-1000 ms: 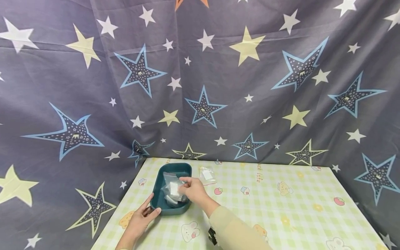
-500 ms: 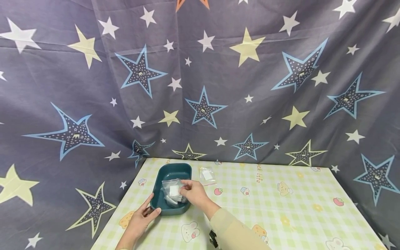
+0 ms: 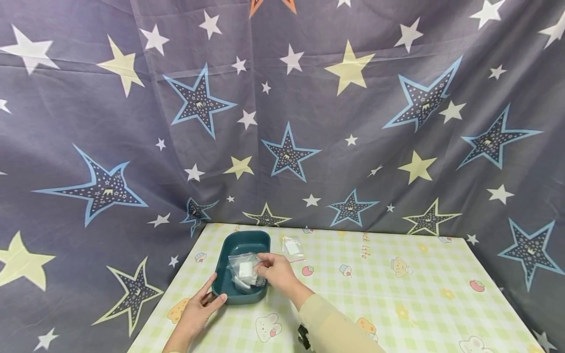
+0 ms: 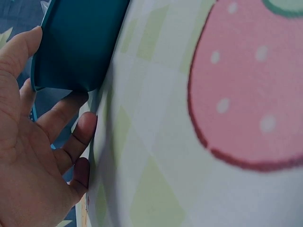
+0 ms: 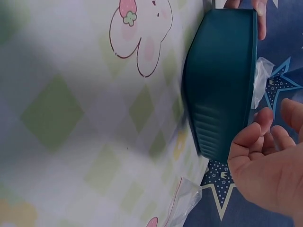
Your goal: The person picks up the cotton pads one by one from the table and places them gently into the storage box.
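Observation:
A dark teal plastic box (image 3: 223, 255) stands at the left of the table. My left hand (image 3: 195, 314) holds its near left corner, thumb at the front rim and a finger along the left side; in the left wrist view the hand (image 4: 33, 146) has its thumb against the box (image 4: 78, 45). Inside lie clear zip bags (image 3: 245, 270) with white contents. My right hand (image 3: 280, 273) hovers over the right rim, its fingertips beside the bags. In the right wrist view its thumb and loosely curled fingers (image 5: 246, 137) stand apart, with nothing visible between them.
Another clear zip bag (image 3: 293, 246) with a white piece inside lies just right of the box. The table (image 3: 397, 294) has a green-checked cover with printed figures. Behind its far edge hangs a dark curtain (image 3: 362, 122) with stars.
A clear bag that stood up against the box's middle a second ago has sunk flat onto the others. My right hand has drawn back slightly to the right. The left hand keeps its place.

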{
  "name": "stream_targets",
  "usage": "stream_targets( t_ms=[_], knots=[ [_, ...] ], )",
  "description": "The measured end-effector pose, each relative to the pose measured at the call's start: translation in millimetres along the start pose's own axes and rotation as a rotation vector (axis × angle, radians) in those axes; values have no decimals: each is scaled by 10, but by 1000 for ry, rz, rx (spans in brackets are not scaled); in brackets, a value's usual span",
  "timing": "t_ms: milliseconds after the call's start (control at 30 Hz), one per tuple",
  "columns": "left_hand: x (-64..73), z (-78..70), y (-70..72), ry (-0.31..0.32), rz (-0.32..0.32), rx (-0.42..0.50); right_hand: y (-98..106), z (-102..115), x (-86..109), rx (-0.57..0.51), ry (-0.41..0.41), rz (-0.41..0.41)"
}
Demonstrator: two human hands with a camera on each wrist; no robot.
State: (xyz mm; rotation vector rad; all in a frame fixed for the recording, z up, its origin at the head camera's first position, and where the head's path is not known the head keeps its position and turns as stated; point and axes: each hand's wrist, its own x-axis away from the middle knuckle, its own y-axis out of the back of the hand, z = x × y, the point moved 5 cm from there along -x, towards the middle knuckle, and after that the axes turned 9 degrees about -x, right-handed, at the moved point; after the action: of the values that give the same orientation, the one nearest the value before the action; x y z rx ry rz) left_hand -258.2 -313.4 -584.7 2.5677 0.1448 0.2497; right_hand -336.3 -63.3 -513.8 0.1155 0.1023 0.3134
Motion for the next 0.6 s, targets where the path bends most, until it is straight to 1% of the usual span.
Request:
stream_targets(
  t_ms=[200,367,500,600],
  knots=[
    [-20,44,10,10,5,6,49,4,-5,15,-4,-17],
    [-19,41,14,8,3,14,130,7,-5,14,-6,-31],
    [-15,29,10,8,5,17,256,-52,-13,23,4,-48],
    [-19,27,10,17,1,15,393,-124,-35,32,9,-67]
  ],
)
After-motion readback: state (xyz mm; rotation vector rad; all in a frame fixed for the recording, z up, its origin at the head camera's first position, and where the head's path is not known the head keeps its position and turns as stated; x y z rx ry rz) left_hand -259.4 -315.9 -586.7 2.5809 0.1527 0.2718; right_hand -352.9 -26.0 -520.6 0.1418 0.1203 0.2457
